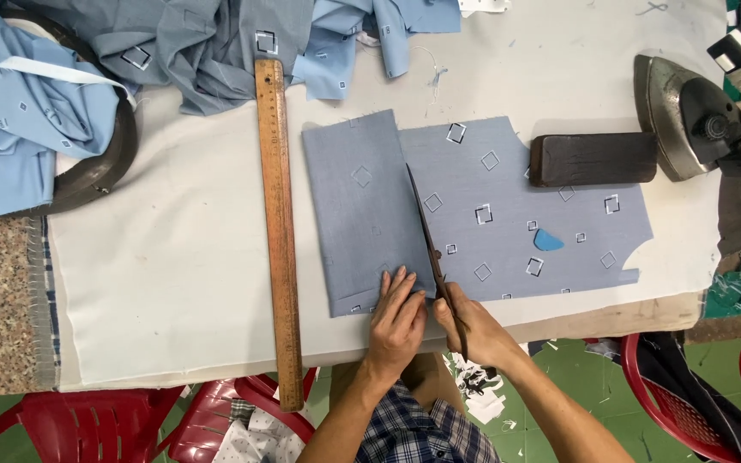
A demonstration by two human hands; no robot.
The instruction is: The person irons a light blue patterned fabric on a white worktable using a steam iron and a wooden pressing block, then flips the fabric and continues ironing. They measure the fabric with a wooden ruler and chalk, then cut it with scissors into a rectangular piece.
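Note:
A grey fabric piece (508, 206) with small square prints lies flat on the white table cover (173, 257). Its left part (362, 214) is folded over, plain side up. My right hand (478, 330) grips dark scissors (426, 227), whose long blades run up along the folded edge. My left hand (396, 317) presses flat on the folded part near the table's front edge, right beside the scissors. A blue tailor's chalk (547, 240) rests on the fabric to the right.
A long wooden ruler (279, 223) lies left of the fabric. A dark wooden block (593, 159) weighs down the cloth's top right, next to an iron (688, 116). Blue and grey cloth (190, 47) is heaped at the back left. Red plastic chairs (696, 403) stand below.

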